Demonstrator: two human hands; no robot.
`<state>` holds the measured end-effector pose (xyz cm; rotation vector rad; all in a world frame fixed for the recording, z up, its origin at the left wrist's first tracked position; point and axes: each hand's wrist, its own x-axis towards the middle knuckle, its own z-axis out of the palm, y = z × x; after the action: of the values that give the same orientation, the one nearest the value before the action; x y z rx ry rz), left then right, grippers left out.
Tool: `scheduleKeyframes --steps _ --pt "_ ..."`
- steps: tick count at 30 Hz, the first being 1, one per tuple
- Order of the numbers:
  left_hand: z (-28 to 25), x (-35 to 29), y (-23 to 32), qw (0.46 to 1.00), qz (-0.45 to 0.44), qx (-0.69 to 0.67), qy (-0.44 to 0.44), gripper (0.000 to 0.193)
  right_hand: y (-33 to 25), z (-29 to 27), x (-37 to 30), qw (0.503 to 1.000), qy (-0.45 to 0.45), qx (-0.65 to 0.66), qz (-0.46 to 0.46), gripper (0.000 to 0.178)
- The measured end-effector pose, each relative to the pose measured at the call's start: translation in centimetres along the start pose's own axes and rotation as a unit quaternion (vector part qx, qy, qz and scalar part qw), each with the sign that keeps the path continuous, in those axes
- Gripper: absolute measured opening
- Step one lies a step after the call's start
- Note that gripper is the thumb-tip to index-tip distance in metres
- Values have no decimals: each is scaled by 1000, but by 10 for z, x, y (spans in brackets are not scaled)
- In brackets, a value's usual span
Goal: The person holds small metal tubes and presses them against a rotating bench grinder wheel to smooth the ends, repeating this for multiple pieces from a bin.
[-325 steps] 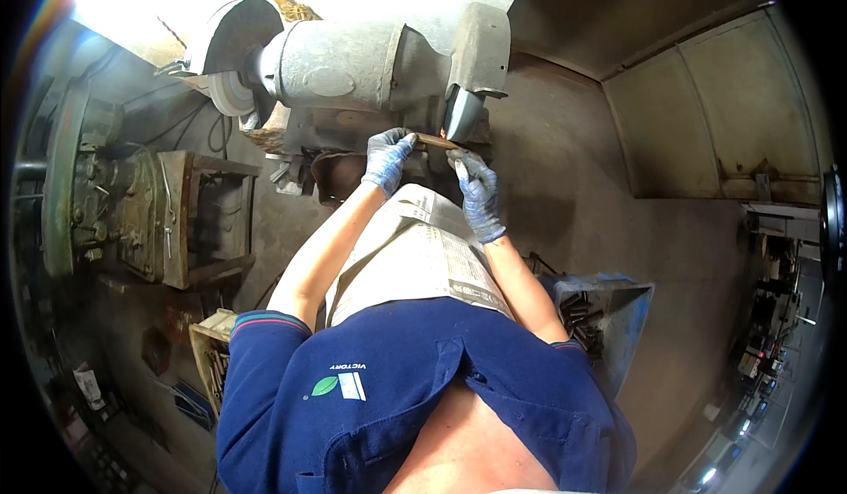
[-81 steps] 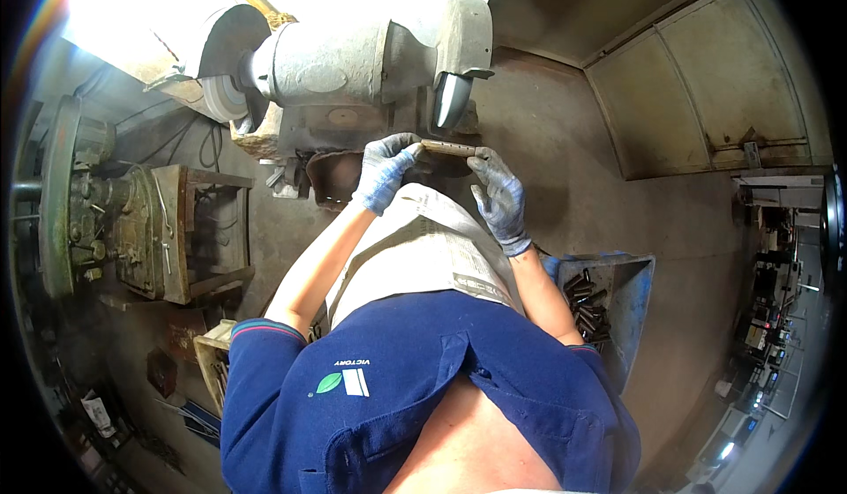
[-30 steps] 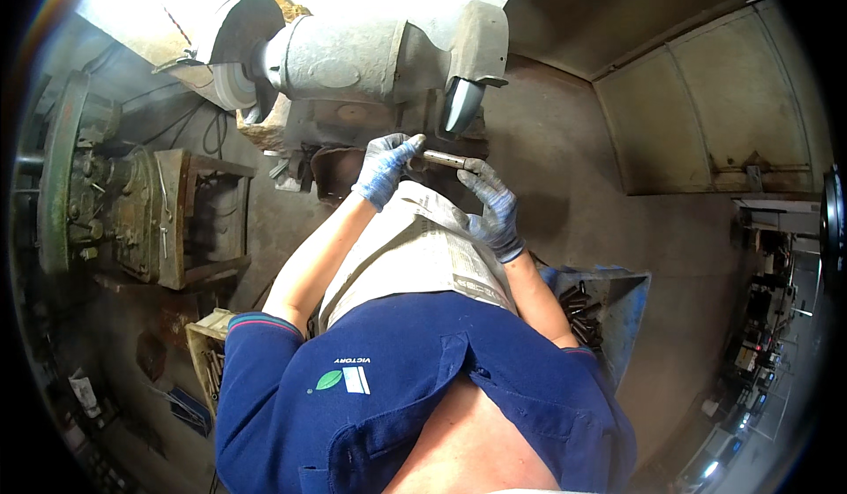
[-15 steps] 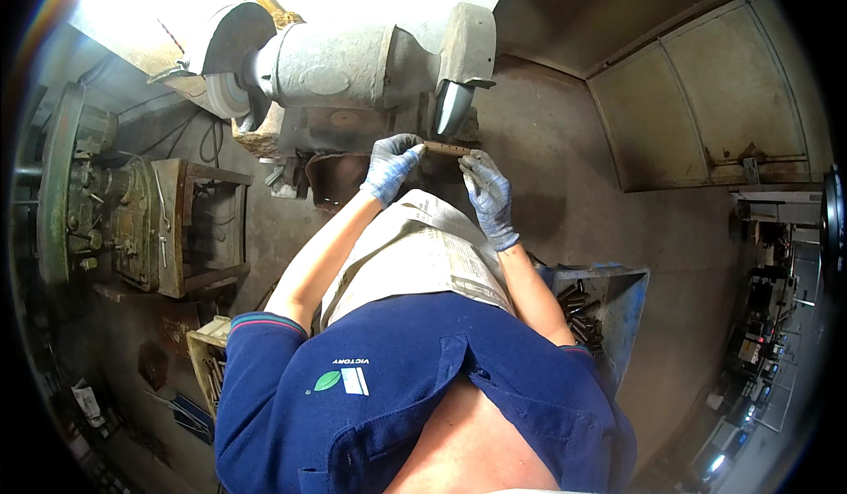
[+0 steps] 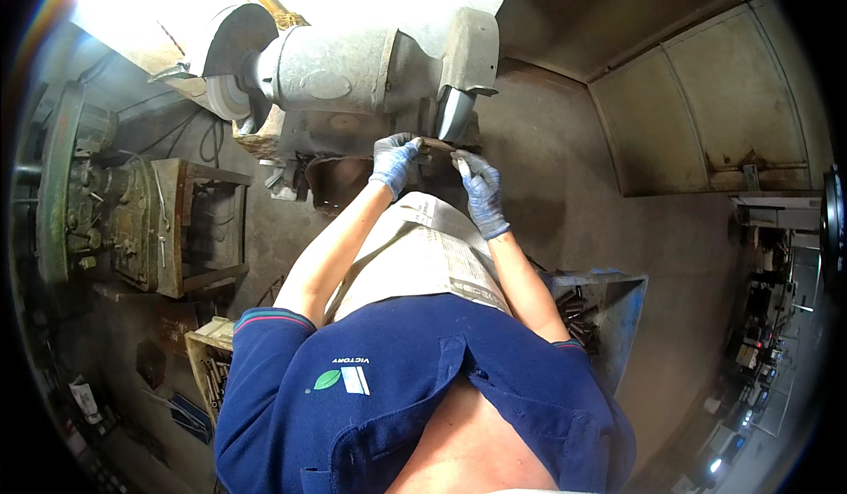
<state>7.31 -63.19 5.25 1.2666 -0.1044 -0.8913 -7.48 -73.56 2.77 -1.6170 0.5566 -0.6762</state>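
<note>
A narrow brownish metal bar spans the gap between my gloved hands. My left hand pinches its left end, and my right hand grips its right end. Just beyond the bar is the right wheel of a grey bench grinder; whether the bar touches the wheel, I cannot tell. The grinder's left wheel sits under a rounded guard, away from my hands. Both gloves are grey and blue.
To my right stands a bluish bin of metal pieces. A wooden box with similar pieces is at my left. Farther left is a greenish machine on a frame. Newspaper covers my lap.
Both hands have moved the bar slightly, the right hand shifting left and a little up, so the bar is now closer beneath the right wheel.
</note>
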Motion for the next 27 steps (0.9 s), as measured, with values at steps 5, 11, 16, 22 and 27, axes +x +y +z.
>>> scheduleKeyframes --steps 5,11,16,22,27 --pt "-16 3 11 999 -24 -10 22 7 4 18 5 999 -19 49 5 22" --pt "4 11 -6 1000 -19 -10 -17 10 10 -7 3 993 20 99 60 20" --pt "9 25 -26 997 -31 -67 -1 9 8 -13 3 985 40 144 81 18" --pt "-12 21 -4 999 -30 -4 13 6 14 7 4 984 15 151 88 20" --pt "-31 22 -1 1000 -13 -16 4 8 5 25 6 975 0 199 95 20"
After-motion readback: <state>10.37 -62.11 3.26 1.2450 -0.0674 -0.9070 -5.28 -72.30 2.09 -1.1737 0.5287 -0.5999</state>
